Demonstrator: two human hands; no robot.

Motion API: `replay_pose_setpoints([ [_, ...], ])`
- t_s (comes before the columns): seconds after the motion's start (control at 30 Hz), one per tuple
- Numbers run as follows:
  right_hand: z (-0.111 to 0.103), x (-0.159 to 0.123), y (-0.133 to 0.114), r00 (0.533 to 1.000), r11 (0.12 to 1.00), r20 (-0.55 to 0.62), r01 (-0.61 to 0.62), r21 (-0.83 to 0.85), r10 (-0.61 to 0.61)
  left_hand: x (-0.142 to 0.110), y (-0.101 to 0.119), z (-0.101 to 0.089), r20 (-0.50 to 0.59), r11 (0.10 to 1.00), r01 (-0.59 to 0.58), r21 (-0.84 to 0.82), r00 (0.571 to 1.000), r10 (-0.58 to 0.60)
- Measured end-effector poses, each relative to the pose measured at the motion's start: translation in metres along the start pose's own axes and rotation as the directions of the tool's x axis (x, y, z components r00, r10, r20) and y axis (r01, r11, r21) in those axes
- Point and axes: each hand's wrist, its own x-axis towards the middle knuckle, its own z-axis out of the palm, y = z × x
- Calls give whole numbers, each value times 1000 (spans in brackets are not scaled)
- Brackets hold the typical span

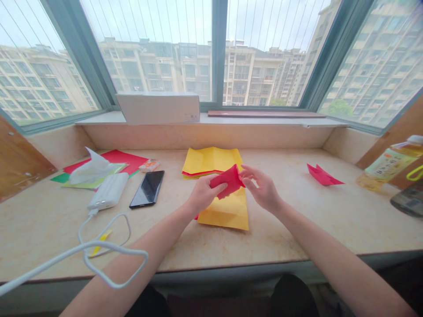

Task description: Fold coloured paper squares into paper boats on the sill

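Left of the black phone (147, 189), a white power bank (109, 191) is placed, with a white cable (115, 248) plugged into its near end. Just behind the phone, a small orange-and-white packet (150, 165) is set; farther behind, a long white box (158, 108) is seen, and well to the phone's right, a bottle (380, 165).

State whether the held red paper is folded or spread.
Folded: the red paper forms a compact, angular packet in the left hand.
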Motion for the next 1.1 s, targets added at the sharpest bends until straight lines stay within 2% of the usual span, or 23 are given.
replay_pose_setpoints([
  [0.2, 7, 5, 5, 975, 941, 38, -223, 254, 221, 1, 1, -1, 28, 998, -15, -67, 999, 17],
  [0.3, 6, 8, 5, 959, 909, 136, -281, 307, 250, 0, 2, 0, 34, 996, -18, -87, 999, 21],
  [0.4, 4, 7, 1, 925, 845, 277, -357, 398, 260, -1, 3, 1, 34, 997, -16, -79, 999, 19],
  [0.47, 5, 6, -3, 908, 805, 329, -391, 447, 258, -1, 3, 1, 37, 998, -13, -56, 999, 15],
  [0.63, 7, 5, -2, 921, 809, 255, -382, 447, 294, -2, 0, -2, 64, 999, -10, 38, 998, 8],
  [0.77, 4, 6, 4, 930, 842, 148, -368, 396, 336, -6, 0, 0, 228, 999, 18, 32, 973, -25],
  [0.87, 0, 7, 4, 952, 893, 106, -306, 331, 287, -7, 2, 0, 305, 999, 46, 2, 951, -45],
  [0.93, -3, 7, -1, 959, 908, 160, -275, 317, 235, -7, 3, -1, 273, 998, 53, -22, 961, -45],
  [1.03, -3, 6, -8, 936, 894, 295, -293, 340, 195, -5, 5, -3, 142, 997, 53, -51, 989, -45],
  [1.1, -2, 4, -10, 923, 897, 345, -292, 333, 172, -4, 6, -4, 100, 997, 68, -48, 993, -63],
])
